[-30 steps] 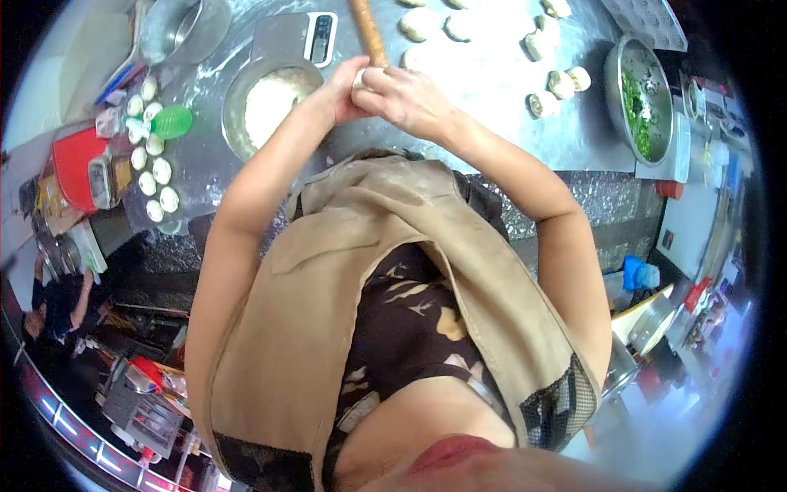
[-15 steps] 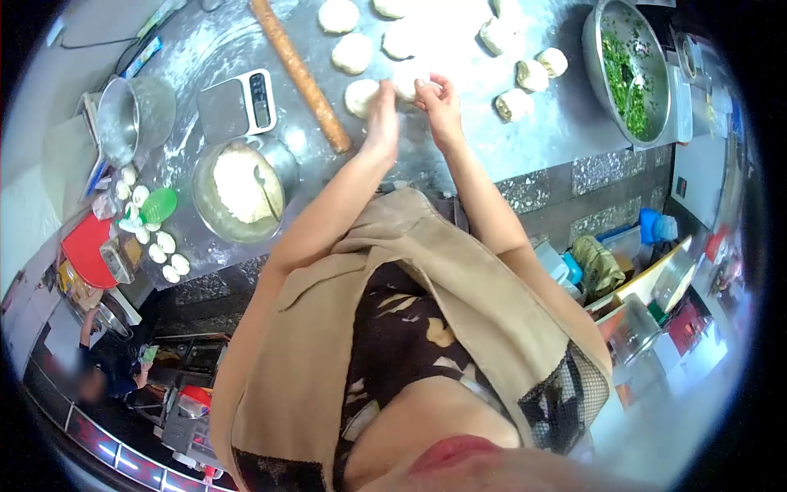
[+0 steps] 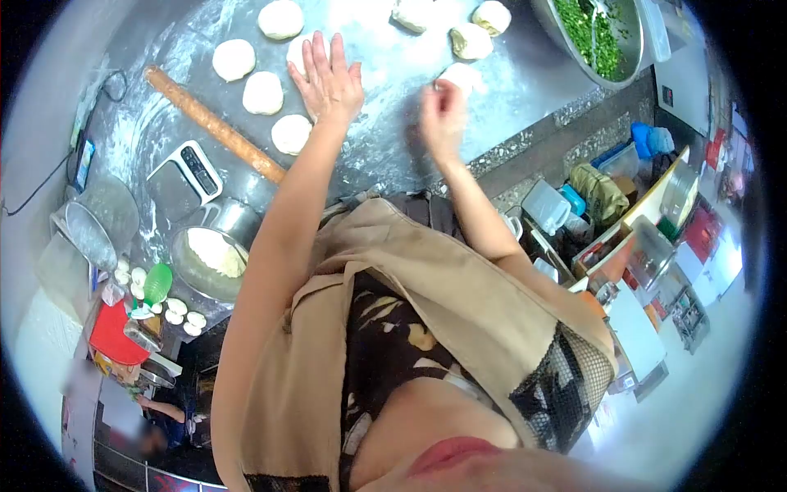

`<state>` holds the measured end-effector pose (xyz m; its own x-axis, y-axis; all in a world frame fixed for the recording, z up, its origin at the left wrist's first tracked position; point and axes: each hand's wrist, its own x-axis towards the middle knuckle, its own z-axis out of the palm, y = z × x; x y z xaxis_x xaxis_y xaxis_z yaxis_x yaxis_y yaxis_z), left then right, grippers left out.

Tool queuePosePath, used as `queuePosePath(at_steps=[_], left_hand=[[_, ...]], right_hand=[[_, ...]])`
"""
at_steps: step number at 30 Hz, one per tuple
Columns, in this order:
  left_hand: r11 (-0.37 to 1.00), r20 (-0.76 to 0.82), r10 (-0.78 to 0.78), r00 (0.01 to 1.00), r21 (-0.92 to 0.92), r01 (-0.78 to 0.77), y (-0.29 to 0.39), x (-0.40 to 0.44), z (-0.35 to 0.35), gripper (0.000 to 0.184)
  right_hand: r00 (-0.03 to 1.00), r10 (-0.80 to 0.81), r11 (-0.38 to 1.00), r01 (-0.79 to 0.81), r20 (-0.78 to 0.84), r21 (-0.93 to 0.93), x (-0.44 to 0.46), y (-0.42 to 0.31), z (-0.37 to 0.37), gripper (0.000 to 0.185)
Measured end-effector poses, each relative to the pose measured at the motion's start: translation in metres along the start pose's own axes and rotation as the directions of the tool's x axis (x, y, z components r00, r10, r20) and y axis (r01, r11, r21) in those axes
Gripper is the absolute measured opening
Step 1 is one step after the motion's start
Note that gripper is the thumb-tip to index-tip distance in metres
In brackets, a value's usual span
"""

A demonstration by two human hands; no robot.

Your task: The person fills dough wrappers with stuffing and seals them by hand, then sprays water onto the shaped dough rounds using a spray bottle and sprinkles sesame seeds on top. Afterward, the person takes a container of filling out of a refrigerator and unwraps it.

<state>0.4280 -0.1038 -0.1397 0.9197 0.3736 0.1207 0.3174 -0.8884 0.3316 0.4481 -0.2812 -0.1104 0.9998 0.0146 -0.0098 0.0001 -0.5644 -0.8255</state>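
Observation:
My left hand lies spread and flat over a round of white dough, whose edge shows past the fingers. My right hand is smeared by motion, its fingers bent, at the near-left edge of a smaller dough piece. Whether it grips that piece, I cannot tell. Two more dough pieces lie just beyond it. Several dough rounds sit left of my left hand, on the floured metal table.
A long wooden rolling pin lies at the left, beside a scale and a pot of flour. Several eggs rest near the table edge. Chopped greens fill a metal bowl at right. Another person stands far lower left.
My hands have come apart: the left now lies flat on a dough round, the right has moved to the smaller pieces. The view has shifted and turned.

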Motion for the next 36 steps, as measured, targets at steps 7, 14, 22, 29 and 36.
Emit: queuePosePath(at_steps=[7,14,22,29,36], left_hand=[[0.987,-0.062,0.034,0.997,-0.155,-0.043,-0.007,-0.004,-0.023,0.06],[0.809,-0.094,-0.025,0.995,-0.587,-0.035,-0.023,-0.096,-0.088,0.059],[-0.244,0.138,-0.368,0.92,-0.969,0.047,0.012,-0.158,-0.176,0.04],[0.144,-0.348,-0.578,0.738,-0.934,-0.328,-0.019,-0.193,-0.259,0.034],[0.162,-0.418,-0.469,0.778,-0.907,-0.389,-0.031,-0.221,-0.288,0.04]], right_hand=[[0.842,0.406,0.855,-0.487,0.355,0.177,0.071,0.039,-0.055,0.047],[0.899,0.053,0.937,0.106,0.434,-0.333,-0.002,-0.027,-0.035,0.048],[0.779,-0.164,0.755,-0.296,0.606,0.585,-0.135,-0.135,0.02,0.033],[0.488,-0.329,0.542,-0.604,0.809,0.584,-0.186,-0.224,-0.005,0.051],[0.551,-0.49,0.68,-0.244,0.676,0.692,-0.194,-0.234,-0.007,0.024]])
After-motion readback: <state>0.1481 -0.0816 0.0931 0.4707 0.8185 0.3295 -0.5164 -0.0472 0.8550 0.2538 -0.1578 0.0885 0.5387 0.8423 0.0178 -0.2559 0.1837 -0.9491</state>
